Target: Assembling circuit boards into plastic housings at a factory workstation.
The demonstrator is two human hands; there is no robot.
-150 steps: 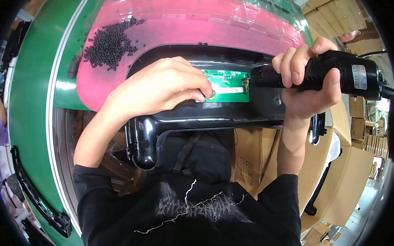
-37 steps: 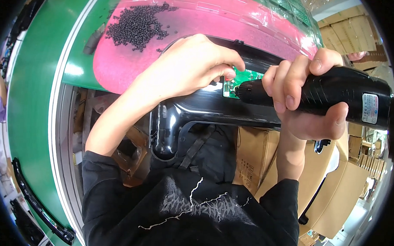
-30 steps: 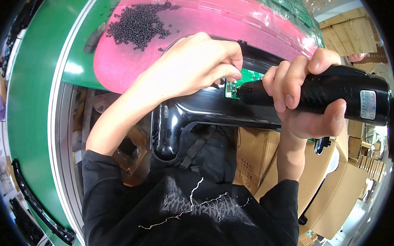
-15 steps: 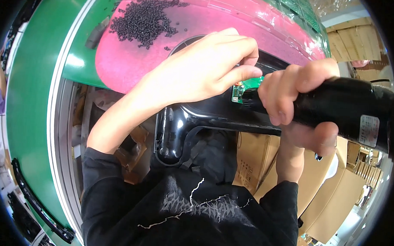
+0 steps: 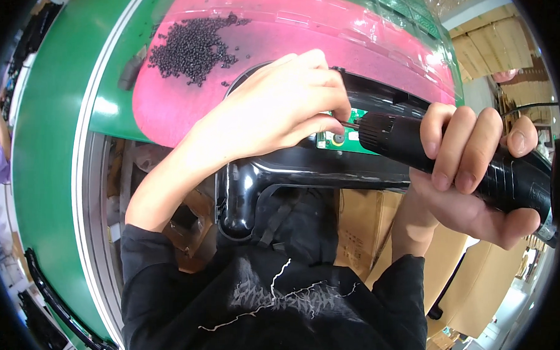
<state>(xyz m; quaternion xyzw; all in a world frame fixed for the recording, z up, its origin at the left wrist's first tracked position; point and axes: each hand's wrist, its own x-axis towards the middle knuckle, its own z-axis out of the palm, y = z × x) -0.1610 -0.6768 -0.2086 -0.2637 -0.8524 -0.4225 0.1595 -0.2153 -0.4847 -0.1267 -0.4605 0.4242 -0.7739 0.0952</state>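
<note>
My right hand (image 5: 472,157) wraps round a black electric screwdriver (image 5: 398,139), tilted so that its thin bit (image 5: 351,124) points left. At the bit's end, the thumb and fingers of my left hand (image 5: 288,104) are pinched together; whatever they hold is hidden or too small to make out. Just below the bit lies a green circuit board (image 5: 353,142), set in a glossy black plastic housing (image 5: 317,173). My left hand and forearm cover part of this housing. A heap of small black screws (image 5: 189,51) lies beyond my left hand.
Under the screws is a pink mat (image 5: 162,112) on a green table (image 5: 47,136) with a pale metal edge. A clear plastic sheet or tray (image 5: 384,30) stands at the back. Cardboard boxes (image 5: 368,221) are below and to the right. Another person's arm shows at far left.
The screwdriver has drawn back to the right, away from the board, so its bit now shows. My left hand has shifted slightly left, its fingertips now at the bit.
</note>
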